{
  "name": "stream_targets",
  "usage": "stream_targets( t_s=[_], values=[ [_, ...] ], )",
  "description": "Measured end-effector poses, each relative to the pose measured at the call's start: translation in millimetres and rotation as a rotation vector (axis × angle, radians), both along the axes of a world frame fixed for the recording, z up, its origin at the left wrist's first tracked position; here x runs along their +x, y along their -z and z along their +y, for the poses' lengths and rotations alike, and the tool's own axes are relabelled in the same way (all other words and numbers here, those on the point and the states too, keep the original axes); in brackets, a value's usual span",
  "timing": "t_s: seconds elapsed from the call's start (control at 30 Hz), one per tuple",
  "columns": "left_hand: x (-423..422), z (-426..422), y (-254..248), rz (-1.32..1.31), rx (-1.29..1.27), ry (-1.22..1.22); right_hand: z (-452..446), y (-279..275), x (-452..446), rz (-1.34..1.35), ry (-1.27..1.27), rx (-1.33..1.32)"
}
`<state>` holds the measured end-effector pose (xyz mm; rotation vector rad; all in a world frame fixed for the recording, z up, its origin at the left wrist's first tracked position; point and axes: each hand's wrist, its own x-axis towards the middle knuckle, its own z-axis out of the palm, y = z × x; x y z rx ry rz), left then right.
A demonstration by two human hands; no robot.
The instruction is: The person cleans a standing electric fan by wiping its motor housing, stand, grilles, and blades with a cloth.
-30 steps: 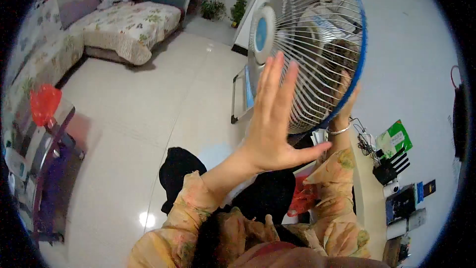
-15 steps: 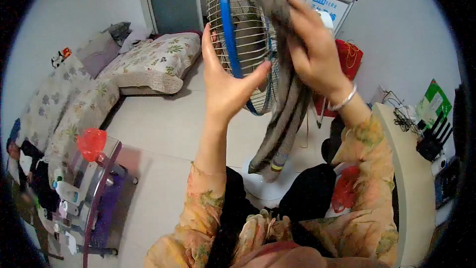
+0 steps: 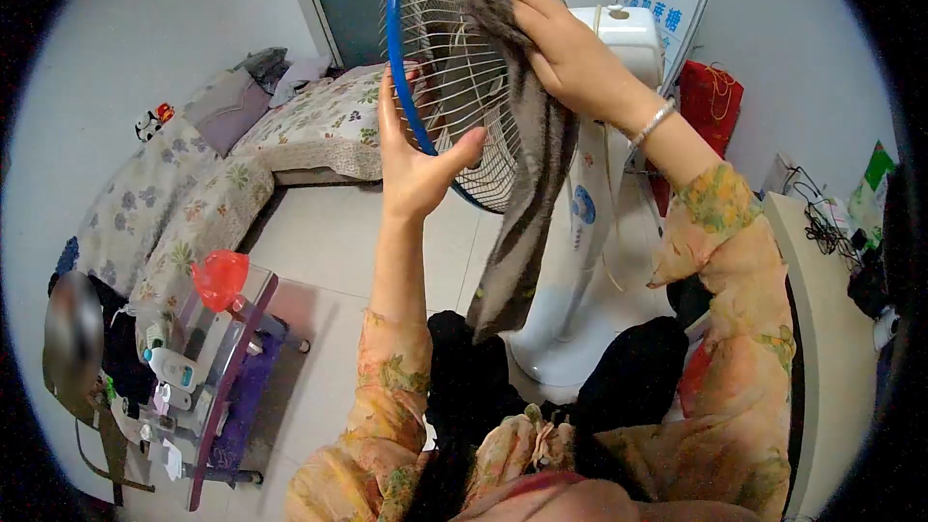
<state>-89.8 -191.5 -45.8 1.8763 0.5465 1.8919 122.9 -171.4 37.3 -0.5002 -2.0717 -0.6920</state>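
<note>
Fingers [image 3: 541,8] on cloth [image 3: 536,155], fan cage [image 3: 449,63] partly behind, table [image 3: 238,372] leftward

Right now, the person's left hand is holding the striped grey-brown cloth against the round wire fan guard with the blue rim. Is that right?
Not quite: the head view shows that it is the person's right hand holding the striped grey-brown cloth against the round wire fan guard with the blue rim.
</note>
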Motion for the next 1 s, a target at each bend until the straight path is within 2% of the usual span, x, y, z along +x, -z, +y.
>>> stream_targets(
  t_s=[0.13,0.17,0.27,0.3,0.33,0.4,0.5,0.53,0.9,1.0],
  values=[
    [-1,-2,-1,-0.033,-0.018,0.062,5,24,26,0.010,0.099,-0.190],
    [0,-2,-1,-0.035,-0.033,0.060,7,24,29,0.015,0.080,-0.096],
    [1,0,-1,-0.025,-0.019,0.063,-9,-13,30,0.024,0.042,0.000],
    [3,-2,-2,-0.023,-0.020,0.053,-17,-28,22,0.126,0.055,0.006],
    [5,-6,-3,-0.022,-0.019,0.045,-28,-53,19,0.069,0.135,-0.210],
    [8,-12,-5,-0.017,-0.041,0.039,-23,-82,-1,0.077,-0.065,0.053],
    [11,-16,-6,-0.002,-0.065,0.027,2,-101,-23,-0.083,-0.171,0.201],
    [11,-15,-5,0.000,-0.039,0.010,13,-96,-25,-0.127,-0.128,0.163],
    [11,-16,2,-0.004,0.024,-0.036,3,-45,-11,0.090,-0.136,0.162],
    [11,-17,2,-0.040,0.004,-0.018,18,-7,9,0.103,0.025,0.145]
  ],
)
